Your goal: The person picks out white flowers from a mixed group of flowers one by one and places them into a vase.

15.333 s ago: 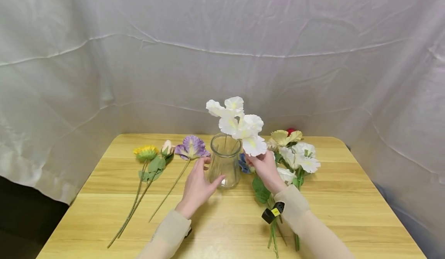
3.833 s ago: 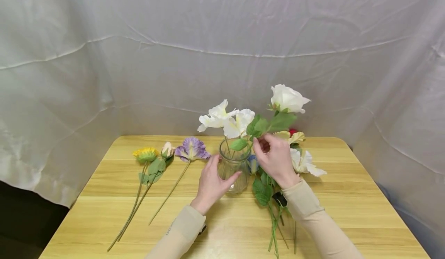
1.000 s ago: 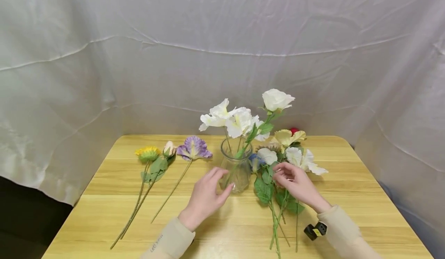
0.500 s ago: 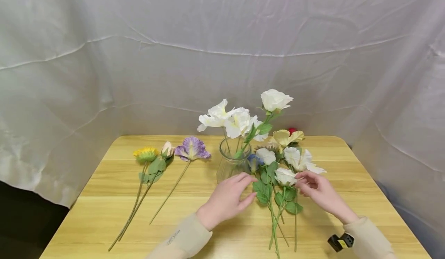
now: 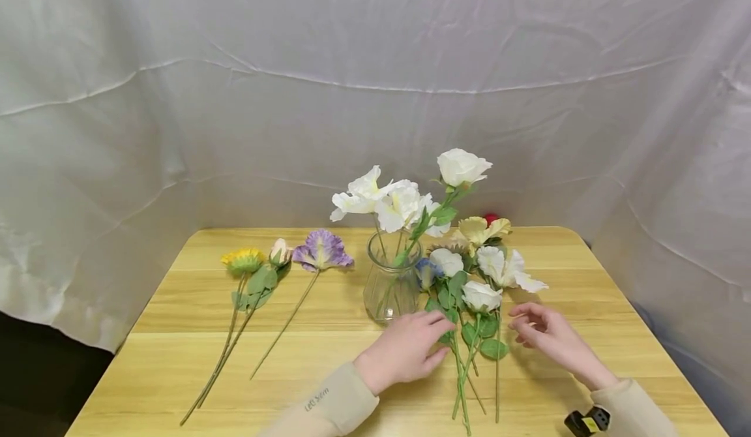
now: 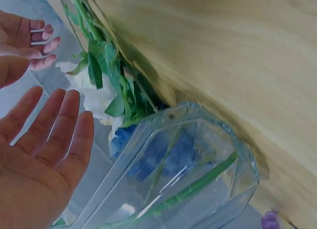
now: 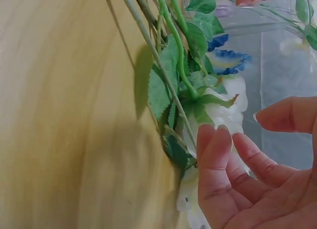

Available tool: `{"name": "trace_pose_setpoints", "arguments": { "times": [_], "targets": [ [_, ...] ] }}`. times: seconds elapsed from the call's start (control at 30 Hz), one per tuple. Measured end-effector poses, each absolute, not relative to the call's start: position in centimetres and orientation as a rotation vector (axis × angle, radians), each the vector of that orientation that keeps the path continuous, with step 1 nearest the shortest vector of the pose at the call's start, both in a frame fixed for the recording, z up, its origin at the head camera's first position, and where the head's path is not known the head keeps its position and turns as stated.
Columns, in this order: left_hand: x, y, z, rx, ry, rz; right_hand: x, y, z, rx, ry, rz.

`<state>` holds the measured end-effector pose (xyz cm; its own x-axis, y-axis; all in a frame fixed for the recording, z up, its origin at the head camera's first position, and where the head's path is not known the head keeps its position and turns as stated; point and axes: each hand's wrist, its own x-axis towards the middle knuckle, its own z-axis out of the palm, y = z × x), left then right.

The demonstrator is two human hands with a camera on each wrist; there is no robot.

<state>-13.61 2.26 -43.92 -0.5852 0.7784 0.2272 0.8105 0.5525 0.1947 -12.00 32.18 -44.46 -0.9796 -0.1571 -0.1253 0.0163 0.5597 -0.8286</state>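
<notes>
My left hand reaches over the stems of the flowers lying on the right, its fingers relaxed, holding nothing. To the right of those stems hovers my right hand, fingers loosely bent around nothing; in the right wrist view its fingertips are near a white bloom. Between them lie a white rose with green leaves and a second white rose. Behind my left hand stands a clear glass vase. It holds white irises and a taller white rose leaning right.
Also in the right-hand pile are a blue flower, a white iris, a yellow iris and a red bloom. On the left lie a sunflower, a pale pink rosebud and a purple iris.
Earlier, my right hand held a white iris, then a white rose, at the vase; both now stand in it. Since then both hands have moved right and nearer, my left hand leaving the vase's side.
</notes>
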Motion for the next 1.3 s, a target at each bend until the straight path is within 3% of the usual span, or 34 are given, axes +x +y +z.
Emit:
{"name": "trace_pose_setpoints", "arguments": {
  "times": [1.3],
  "targets": [
    [-13.5,2.0,-44.7,-1.400,-2.761,-0.505,-13.3,33.4,-46.8,0.001,1.812,-1.864]
  ]
}}
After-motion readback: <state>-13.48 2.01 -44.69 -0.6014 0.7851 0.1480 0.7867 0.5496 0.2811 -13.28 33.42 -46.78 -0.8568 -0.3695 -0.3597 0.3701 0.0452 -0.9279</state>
